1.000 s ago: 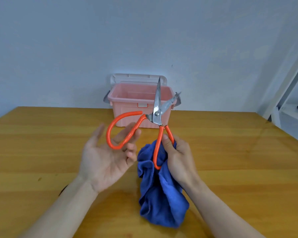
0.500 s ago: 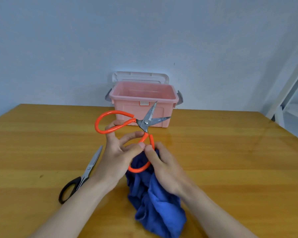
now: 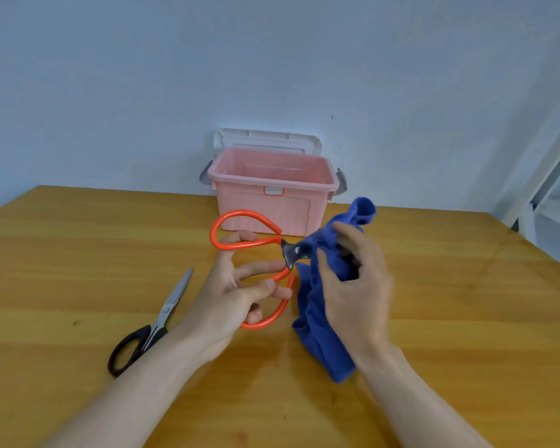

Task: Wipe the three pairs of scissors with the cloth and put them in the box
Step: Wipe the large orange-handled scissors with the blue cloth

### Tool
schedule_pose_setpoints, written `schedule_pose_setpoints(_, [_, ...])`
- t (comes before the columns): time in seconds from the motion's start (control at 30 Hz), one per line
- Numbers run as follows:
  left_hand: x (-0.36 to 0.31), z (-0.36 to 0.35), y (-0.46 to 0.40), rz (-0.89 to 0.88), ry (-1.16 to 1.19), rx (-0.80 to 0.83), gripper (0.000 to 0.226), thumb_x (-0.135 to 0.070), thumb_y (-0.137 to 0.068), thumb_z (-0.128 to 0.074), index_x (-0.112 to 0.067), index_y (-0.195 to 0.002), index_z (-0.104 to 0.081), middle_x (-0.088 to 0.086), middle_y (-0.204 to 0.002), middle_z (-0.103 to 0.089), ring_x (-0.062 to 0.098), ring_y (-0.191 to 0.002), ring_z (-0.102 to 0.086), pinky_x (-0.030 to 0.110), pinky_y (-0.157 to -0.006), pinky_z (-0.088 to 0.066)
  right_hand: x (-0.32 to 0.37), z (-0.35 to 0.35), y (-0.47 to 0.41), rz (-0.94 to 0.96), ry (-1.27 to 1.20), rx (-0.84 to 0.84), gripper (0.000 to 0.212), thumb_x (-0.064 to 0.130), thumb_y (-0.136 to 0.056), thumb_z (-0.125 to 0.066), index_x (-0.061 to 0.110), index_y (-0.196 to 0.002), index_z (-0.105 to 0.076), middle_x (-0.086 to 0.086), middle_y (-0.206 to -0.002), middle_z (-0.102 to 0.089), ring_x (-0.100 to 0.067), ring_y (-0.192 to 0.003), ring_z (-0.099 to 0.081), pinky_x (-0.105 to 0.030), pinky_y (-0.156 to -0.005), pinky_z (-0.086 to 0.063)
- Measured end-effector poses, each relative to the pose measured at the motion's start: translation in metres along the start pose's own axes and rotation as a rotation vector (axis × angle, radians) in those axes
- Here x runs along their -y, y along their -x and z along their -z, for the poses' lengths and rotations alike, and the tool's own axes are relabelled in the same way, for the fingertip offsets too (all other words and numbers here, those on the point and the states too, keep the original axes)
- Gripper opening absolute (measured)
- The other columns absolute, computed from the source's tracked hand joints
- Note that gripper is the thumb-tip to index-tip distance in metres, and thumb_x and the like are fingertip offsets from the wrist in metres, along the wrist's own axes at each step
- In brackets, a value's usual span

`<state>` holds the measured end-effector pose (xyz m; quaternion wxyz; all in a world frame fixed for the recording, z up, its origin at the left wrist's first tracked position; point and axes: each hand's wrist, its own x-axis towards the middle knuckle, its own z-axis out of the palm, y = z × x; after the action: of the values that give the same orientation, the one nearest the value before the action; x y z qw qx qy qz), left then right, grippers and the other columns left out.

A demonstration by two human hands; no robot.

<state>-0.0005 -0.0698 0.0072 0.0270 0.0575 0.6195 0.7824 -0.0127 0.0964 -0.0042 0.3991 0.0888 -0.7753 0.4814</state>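
Observation:
My left hand [image 3: 236, 294] holds the orange-handled scissors [image 3: 244, 244] by their loops, above the table, blades pointing right. My right hand [image 3: 353, 286] grips the blue cloth [image 3: 317, 331], which is wrapped over the blades so only the pivot shows. The cloth's lower end hangs down to the table. A pair of black-handled scissors [image 3: 149, 331] lies shut on the table left of my left arm. The open pink box [image 3: 272, 192] stands at the back of the table, behind the hands. I see no third pair; the box's inside is mostly hidden.
The white lid [image 3: 267, 140] leans against the wall behind the box. The wooden table [image 3: 78, 253] ends at the wall at the back and has its right edge near a white shelf frame [image 3: 550, 169].
The scissors tipped from pointing up to pointing right. My left hand took both loops. My right hand let go of a handle and brought the cloth up over the blades.

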Motion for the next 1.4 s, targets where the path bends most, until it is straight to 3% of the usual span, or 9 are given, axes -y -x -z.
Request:
schedule_pose_setpoints(0.17, [-0.003, -0.007, 0.004, 0.051, 0.062, 0.021, 0.054, 0.013, -0.092, -0.047, -0.034, -0.119, -0.053, 0.010, -0.108, -0.073, 0.015, -0.047, -0.051, 0.018, -0.033, -0.024, -0.011, -0.016, 0.007, 0.187, 0.267, 0.087, 0.035, 0.016, -0.087, -0.067, 0.021, -0.122, -0.066, 0.001, -0.103, -0.058, -0.003, -0.093, -0.049, -0.016, -0.084, -0.041])
schedule_pose_setpoints(0.27, [-0.007, -0.004, 0.004, 0.141, 0.252, -0.037, 0.045, 0.002, -0.094, -0.039, -0.030, -0.119, -0.059, 0.016, -0.108, -0.073, 0.004, -0.033, -0.024, 0.016, -0.029, -0.018, -0.013, -0.020, 0.009, 0.275, 0.329, 0.080, 0.032, 0.025, -0.090, -0.057, 0.020, -0.120, -0.068, -0.001, -0.112, -0.058, -0.010, -0.107, -0.044, -0.028, -0.093, -0.039])
schedule_pose_setpoints(0.43, [-0.011, 0.005, 0.002, 0.251, 0.327, -0.028, 0.031, -0.037, -0.100, -0.043, -0.025, -0.119, -0.063, 0.013, -0.108, -0.073, 0.001, -0.031, -0.021, 0.013, -0.027, -0.016, -0.013, -0.018, 0.005, 0.400, 0.328, 0.221, 0.033, 0.015, -0.090, -0.060, 0.015, -0.123, -0.065, 0.006, -0.120, -0.065, -0.007, -0.129, -0.043, -0.038, -0.118, -0.024])
schedule_pose_setpoints(0.6, [-0.018, 0.010, -0.001, 0.182, 0.466, -0.101, 0.023, -0.029, -0.099, -0.046, -0.017, -0.099, -0.065, -0.005, -0.052, -0.051, 0.001, -0.029, -0.024, 0.013, -0.026, -0.012, -0.039, -0.013, 0.004, 0.414, 0.549, 0.580, 0.063, 0.022, -0.082, -0.065, 0.017, -0.142, -0.046, 0.006, -0.134, -0.060, -0.019, -0.139, -0.037, -0.045, -0.116, -0.015])
schedule_pose_setpoints(0.73, [-0.022, 0.011, 0.003, 0.181, 0.583, 0.015, 0.028, -0.033, -0.097, -0.045, -0.020, -0.106, -0.068, -0.009, -0.042, -0.034, 0.002, -0.027, -0.025, 0.015, -0.029, -0.009, -0.034, -0.022, 0.001, 0.377, 0.383, 0.369, 0.049, 0.034, -0.086, -0.061, 0.012, -0.130, -0.059, -0.001, -0.122, -0.067, -0.017, -0.127, -0.046, -0.032, -0.106, -0.028])
schedule_pose_setpoints(1.0, [-0.016, 0.005, 0.001, 0.230, 0.524, 0.026, 0.039, -0.050, -0.096, -0.041, -0.037, -0.125, -0.063, -0.003, -0.055, -0.049, 0.005, -0.035, -0.035, 0.018, -0.033, -0.029, -0.025, -0.024, -0.005, 0.673, 0.327, 0.023, 0.021, -0.001, -0.084, -0.065, 0.006, -0.100, -0.076, -0.004, -0.092, -0.074, -0.012, -0.094, -0.058, -0.028, -0.079, -0.048])
schedule_pose_setpoints(1.2, [-0.025, 0.019, -0.001, 0.399, 0.597, 0.056, 0.063, -0.067, -0.089, -0.028, -0.029, -0.127, -0.061, -0.003, -0.056, -0.043, 0.001, -0.025, -0.027, 0.009, -0.030, -0.016, -0.017, -0.021, -0.006, 0.840, 0.297, 0.050, 0.024, 0.005, -0.098, -0.054, 0.005, -0.097, -0.077, -0.002, -0.089, -0.075, -0.016, -0.092, -0.065, -0.032, -0.078, -0.051])
schedule_pose_setpoints(1.3, [-0.026, 0.021, -0.001, 0.461, 0.377, 0.145, 0.051, -0.060, -0.086, -0.044, -0.011, -0.092, -0.060, -0.005, -0.062, -0.021, 0.001, -0.030, -0.019, 0.011, -0.029, -0.012, -0.015, -0.020, -0.005, 0.870, 0.293, 0.066, 0.021, 0.004, -0.098, -0.057, 0.006, -0.095, -0.078, -0.001, -0.085, -0.075, -0.019, -0.087, -0.070, -0.031, -0.077, -0.051])
schedule_pose_setpoints(1.4, [-0.021, 0.021, -0.003, 0.456, 0.235, 0.077, 0.045, -0.054, -0.088, -0.053, -0.011, -0.091, -0.062, -0.002, -0.064, -0.041, 0.003, -0.032, -0.025, 0.013, -0.027, -0.019, -0.015, -0.020, -0.006, 0.878, 0.290, 0.062, 0.016, 0.002, -0.094, -0.062, 0.006, -0.095, -0.078, 0.000, -0.086, -0.075, -0.019, -0.087, -0.070, -0.032, -0.077, -0.051])
